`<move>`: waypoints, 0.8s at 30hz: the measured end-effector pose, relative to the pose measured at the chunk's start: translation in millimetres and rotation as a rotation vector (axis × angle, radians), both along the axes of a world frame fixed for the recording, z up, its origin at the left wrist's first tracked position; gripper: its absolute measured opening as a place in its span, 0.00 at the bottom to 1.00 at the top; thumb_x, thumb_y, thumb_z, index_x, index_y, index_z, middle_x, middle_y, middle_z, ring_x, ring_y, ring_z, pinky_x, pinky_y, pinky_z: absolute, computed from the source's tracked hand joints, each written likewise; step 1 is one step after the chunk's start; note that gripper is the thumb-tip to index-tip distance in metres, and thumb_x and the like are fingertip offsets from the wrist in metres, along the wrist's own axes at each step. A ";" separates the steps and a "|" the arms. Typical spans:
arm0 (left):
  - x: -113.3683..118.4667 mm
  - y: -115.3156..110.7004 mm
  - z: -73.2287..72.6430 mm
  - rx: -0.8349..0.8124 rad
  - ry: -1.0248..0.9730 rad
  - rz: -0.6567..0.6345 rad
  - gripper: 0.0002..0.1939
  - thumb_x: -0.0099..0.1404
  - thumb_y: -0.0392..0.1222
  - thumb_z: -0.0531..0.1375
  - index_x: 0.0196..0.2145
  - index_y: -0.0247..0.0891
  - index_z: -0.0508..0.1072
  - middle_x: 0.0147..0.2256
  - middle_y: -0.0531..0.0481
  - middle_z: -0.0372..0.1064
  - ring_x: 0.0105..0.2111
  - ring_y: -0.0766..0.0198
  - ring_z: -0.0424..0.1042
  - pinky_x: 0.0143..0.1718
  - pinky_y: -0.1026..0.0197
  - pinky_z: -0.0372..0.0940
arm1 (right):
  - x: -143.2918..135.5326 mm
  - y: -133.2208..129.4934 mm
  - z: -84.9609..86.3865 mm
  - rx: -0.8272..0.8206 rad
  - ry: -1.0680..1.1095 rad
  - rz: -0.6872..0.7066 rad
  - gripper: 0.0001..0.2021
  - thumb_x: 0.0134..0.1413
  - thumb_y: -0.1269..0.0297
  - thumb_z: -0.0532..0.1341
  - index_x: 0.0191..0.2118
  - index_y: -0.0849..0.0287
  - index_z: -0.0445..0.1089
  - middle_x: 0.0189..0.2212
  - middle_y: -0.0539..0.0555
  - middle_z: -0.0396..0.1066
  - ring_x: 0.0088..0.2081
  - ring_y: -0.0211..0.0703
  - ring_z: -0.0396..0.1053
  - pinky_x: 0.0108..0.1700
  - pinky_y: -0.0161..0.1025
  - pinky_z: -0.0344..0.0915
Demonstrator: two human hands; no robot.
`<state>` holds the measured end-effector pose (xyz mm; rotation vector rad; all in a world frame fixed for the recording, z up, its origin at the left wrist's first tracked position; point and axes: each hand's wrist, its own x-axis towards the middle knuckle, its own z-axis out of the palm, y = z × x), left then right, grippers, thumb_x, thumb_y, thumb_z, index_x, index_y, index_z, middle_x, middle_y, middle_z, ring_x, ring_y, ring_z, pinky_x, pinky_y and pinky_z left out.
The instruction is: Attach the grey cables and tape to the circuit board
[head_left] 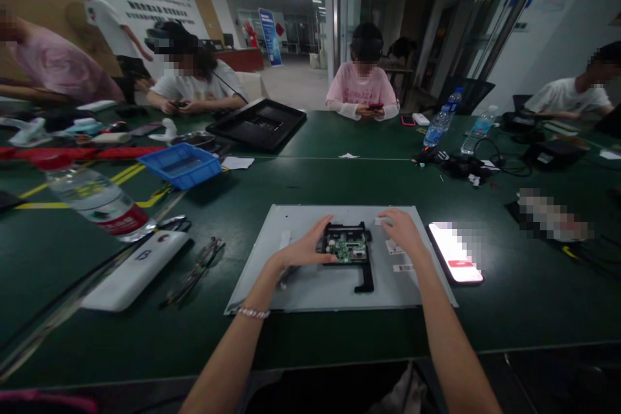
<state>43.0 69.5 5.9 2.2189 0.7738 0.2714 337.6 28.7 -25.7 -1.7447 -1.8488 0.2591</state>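
A flat grey metal panel [301,291] lies on the table before me. On it rests a black plastic bracket [366,278] with a green circuit board [347,249] in it. My left hand [310,247] spans the bracket's left side, thumb at the near edge and fingers at the far edge, closed around it. My right hand [400,228] is over the panel's far right part, beside the bracket and apart from it. Its fingers are bent, slightly apart, with fingertips close to a small white piece [378,222]; contact is unclear. White labels [402,268] are stuck near my right wrist.
Right of the panel lies a lit phone [456,252]. To the left are a white power bank [138,272], glasses [196,272], a water bottle [97,197] and a blue basket [182,165]. A black monitor shell [259,124] lies farther back. Several people sit around the table.
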 end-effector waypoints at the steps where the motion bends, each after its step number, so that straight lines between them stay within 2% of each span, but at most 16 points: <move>1: 0.2 -0.7 -0.1 0.007 0.002 0.002 0.52 0.54 0.54 0.62 0.64 0.37 0.34 0.65 0.38 0.29 0.64 0.47 0.36 0.63 0.45 0.38 | 0.0 -0.3 -0.9 -0.004 -0.001 0.021 0.11 0.52 0.69 0.57 0.41 0.59 0.72 0.42 0.55 0.72 0.45 0.42 0.67 0.50 0.38 0.60; 5: 0.7 -2.3 -1.3 0.044 0.031 -0.011 0.54 0.53 0.56 0.63 0.64 0.37 0.34 0.65 0.38 0.29 0.64 0.47 0.36 0.63 0.46 0.38 | 1.2 0.2 -5.3 -0.036 -0.057 0.065 0.10 0.54 0.66 0.58 0.41 0.58 0.73 0.42 0.55 0.72 0.45 0.43 0.67 0.48 0.39 0.61; 11: -0.4 -0.3 -4.5 0.066 0.036 -0.023 0.55 0.53 0.57 0.63 0.65 0.37 0.34 0.65 0.38 0.28 0.64 0.45 0.34 0.62 0.44 0.38 | 3.8 1.7 -7.6 -0.040 -0.102 0.085 0.10 0.57 0.68 0.55 0.40 0.57 0.73 0.41 0.54 0.73 0.44 0.41 0.68 0.47 0.37 0.61; 20: -1.9 -2.5 -5.9 0.077 0.040 -0.030 0.57 0.51 0.57 0.64 0.65 0.39 0.32 0.65 0.38 0.28 0.64 0.44 0.33 0.62 0.42 0.38 | 7.6 0.5 -1.7 -0.040 -0.145 -0.015 0.11 0.57 0.67 0.54 0.41 0.57 0.73 0.44 0.56 0.72 0.46 0.43 0.67 0.48 0.38 0.60; 24: -1.1 -3.2 -7.8 0.088 0.030 -0.017 0.56 0.51 0.57 0.63 0.65 0.36 0.33 0.65 0.38 0.28 0.64 0.47 0.34 0.63 0.47 0.39 | 8.0 -1.8 -0.1 -0.073 -0.186 0.004 0.11 0.57 0.68 0.54 0.40 0.57 0.74 0.42 0.55 0.73 0.45 0.42 0.68 0.48 0.36 0.60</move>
